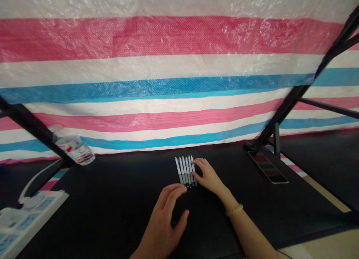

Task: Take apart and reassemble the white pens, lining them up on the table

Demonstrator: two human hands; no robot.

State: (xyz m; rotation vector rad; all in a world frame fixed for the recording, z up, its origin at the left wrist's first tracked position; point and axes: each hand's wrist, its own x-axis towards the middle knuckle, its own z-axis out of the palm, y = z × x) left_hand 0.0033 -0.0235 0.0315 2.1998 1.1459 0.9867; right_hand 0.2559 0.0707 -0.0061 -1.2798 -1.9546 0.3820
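A row of pens (pixel 183 171) is laid side by side on the black table (pixel 117 199). The rightmost pen is touched at its side by the fingertips of the right hand (pixel 207 175), whose thumb and fingers are parted; a bracelet (pixel 235 210) is worn on that wrist. The left hand (pixel 165 221) is held nearer, its fingers curved and spread from the thumb, with nothing gripped. A phone (pixel 267 167) is placed well to the right. At the left, a clear cup (pixel 77 150) and a power strip (pixel 28 222) are seen. The background is filled by a striped sheet (pixel 168 38).
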